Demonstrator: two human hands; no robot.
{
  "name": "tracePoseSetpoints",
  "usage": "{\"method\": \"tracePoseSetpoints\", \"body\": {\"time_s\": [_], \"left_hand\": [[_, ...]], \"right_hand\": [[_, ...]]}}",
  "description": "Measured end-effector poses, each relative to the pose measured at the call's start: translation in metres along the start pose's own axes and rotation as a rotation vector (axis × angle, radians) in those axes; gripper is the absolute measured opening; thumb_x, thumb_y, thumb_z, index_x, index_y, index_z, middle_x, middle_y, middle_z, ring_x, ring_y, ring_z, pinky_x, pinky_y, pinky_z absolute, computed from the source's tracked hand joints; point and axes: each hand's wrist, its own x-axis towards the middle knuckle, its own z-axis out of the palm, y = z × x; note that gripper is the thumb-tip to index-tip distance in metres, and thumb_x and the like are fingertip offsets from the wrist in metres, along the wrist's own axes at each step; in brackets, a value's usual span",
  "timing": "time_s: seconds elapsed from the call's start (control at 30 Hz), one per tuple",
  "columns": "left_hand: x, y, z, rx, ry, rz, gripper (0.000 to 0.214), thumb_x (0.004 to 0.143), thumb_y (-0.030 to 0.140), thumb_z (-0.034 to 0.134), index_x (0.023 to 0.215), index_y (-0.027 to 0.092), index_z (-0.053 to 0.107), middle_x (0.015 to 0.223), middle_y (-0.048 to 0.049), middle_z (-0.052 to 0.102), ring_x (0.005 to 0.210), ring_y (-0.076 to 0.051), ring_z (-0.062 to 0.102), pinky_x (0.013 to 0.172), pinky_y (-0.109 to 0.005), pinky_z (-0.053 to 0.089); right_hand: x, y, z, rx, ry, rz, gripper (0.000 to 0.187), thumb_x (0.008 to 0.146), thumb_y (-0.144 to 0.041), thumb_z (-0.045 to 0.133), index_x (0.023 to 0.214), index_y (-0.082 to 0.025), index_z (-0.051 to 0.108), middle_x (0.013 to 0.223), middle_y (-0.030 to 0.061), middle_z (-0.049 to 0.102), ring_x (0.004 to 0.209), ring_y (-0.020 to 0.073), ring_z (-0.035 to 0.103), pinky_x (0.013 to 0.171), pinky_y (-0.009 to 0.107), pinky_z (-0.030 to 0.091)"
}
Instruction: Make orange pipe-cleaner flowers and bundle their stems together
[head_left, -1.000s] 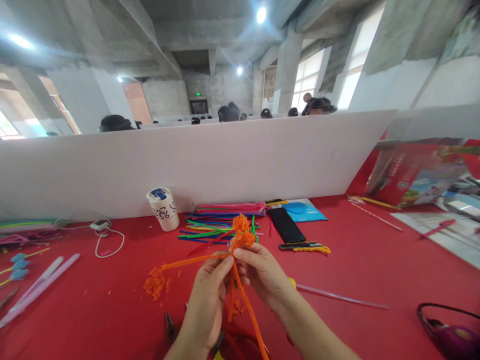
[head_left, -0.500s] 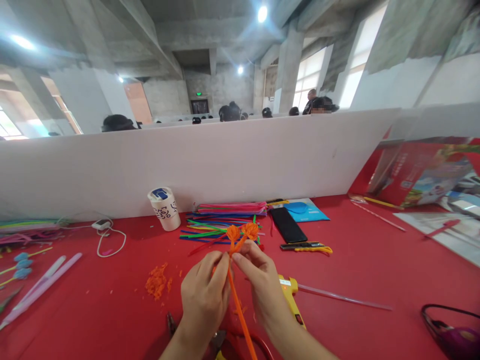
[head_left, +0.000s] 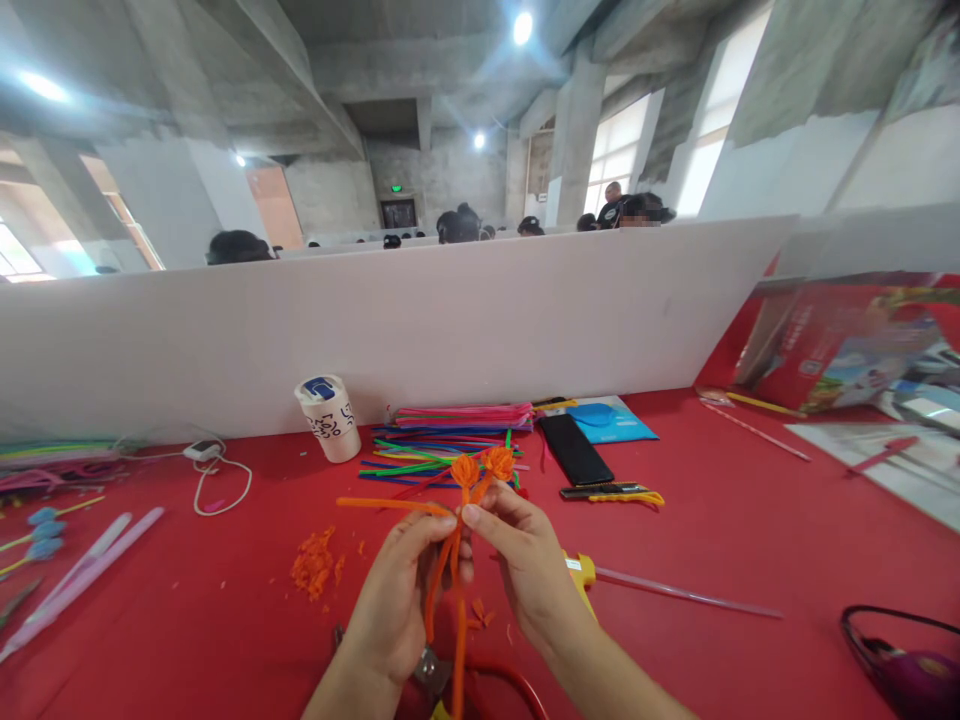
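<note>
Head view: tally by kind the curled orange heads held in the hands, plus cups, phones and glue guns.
Curled orange pipe-cleaner heads: 2
White paper cup with blue lid: 1
Flat black phone: 1
Yellow plastic glue gun: 1
Total: 5

White partition (head_left: 420, 320) backs red table (head_left: 750, 560); concrete ceiling (head_left: 420, 60).

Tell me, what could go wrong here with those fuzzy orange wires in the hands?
1. The left hand and right hand pinch the wires at one spot. If a finger slips, the twist there could loosen.
2. The glue gun lies right beside the right wrist. If it is hot, it might burn the arm as it moves.
3. One wire end juts out to the left and could snag or poke.
</note>
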Motion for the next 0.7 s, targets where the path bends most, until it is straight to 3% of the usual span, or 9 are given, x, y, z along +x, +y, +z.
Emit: {"method": "tracePoseSetpoints", "body": {"time_s": [0.1, 0.17, 0.23, 0.37, 0.5, 0.6, 0.7], "left_hand": [[0.003, 0.001, -0.003, -0.165, -0.133, -0.250, 0.015, 0.068, 0.015, 0.054, 0.055, 0.009, 0.060, 0.046, 0.0012, 0.050, 0.034, -0.003, 0.036, 0.037, -0.016, 0.030], [0.002, 0.002, -0.002, -0.180, -0.163, -0.274, 0.017, 0.068, 0.015, 0.052, 0.053, 0.009, 0.058, 0.043, 0.0027, 0.046, 0.032, -0.002, 0.030, 0.035, -0.015, 0.025], [0.000, 0.001, 0.002, -0.076, -0.059, -0.153, 0.017, 0.068, 0.016, 0.054, 0.053, 0.010, 0.058, 0.043, 0.0025, 0.047, 0.034, -0.003, 0.033, 0.036, -0.015, 0.027], [-0.003, -0.004, 0.007, 0.347, 0.196, 0.366, 0.015, 0.068, 0.022, 0.061, 0.054, 0.016, 0.059, 0.047, 0.0015, 0.053, 0.043, -0.010, 0.046, 0.045, -0.020, 0.037], [-0.001, -0.010, -0.002, 0.773, 0.207, 0.837, 0.011, 0.068, 0.016, 0.061, 0.059, 0.022, 0.065, 0.059, -0.0013, 0.058, 0.057, -0.015, 0.053, 0.058, -0.023, 0.041], [0.001, -0.012, -0.008, 0.842, 0.146, 0.956, 0.014, 0.064, 0.012, 0.064, 0.067, 0.025, 0.070, 0.067, -0.0035, 0.064, 0.061, -0.016, 0.056, 0.059, -0.023, 0.043], [-0.002, -0.011, -0.004, 0.760, 0.147, 0.870, 0.011, 0.066, 0.014, 0.063, 0.064, 0.022, 0.069, 0.064, -0.0024, 0.062, 0.060, -0.015, 0.056, 0.060, -0.023, 0.044]], "right_hand": [[0.003, 0.002, -0.004, 0.044, -0.046, 0.067, 0.023, 0.063, -0.031, 0.075, 0.058, -0.019, 0.056, 0.053, -0.0035, 0.056, 0.046, 0.0120, 0.051, 0.051, 0.026, 0.038], [0.006, 0.003, -0.007, 0.046, -0.062, 0.073, 0.022, 0.062, -0.029, 0.075, 0.058, -0.019, 0.056, 0.053, -0.0038, 0.057, 0.049, 0.0117, 0.051, 0.056, 0.026, 0.039], [0.008, 0.004, -0.009, 0.020, -0.050, 0.056, 0.022, 0.061, -0.028, 0.076, 0.057, -0.018, 0.056, 0.052, -0.0044, 0.056, 0.053, 0.0114, 0.050, 0.061, 0.025, 0.038], [0.007, 0.004, -0.006, -0.117, 0.036, -0.013, 0.020, 0.066, -0.031, 0.072, 0.058, -0.018, 0.060, 0.061, -0.0033, 0.053, 0.062, 0.0123, 0.047, 0.062, 0.024, 0.036], [0.005, 0.002, -0.003, -0.235, 0.083, -0.127, 0.018, 0.066, -0.032, 0.071, 0.058, -0.019, 0.060, 0.067, -0.0021, 0.051, 0.068, 0.0142, 0.047, 0.062, 0.024, 0.035], [0.003, -0.001, -0.003, -0.332, 0.087, -0.219, 0.019, 0.068, -0.029, 0.069, 0.055, -0.020, 0.060, 0.066, -0.0016, 0.050, 0.068, 0.0154, 0.047, 0.063, 0.026, 0.036], [0.000, -0.004, -0.004, -0.389, 0.063, -0.294, 0.014, 0.074, -0.027, 0.065, 0.062, -0.021, 0.065, 0.071, 0.0001, 0.053, 0.072, 0.0167, 0.049, 0.067, 0.027, 0.038]]}}
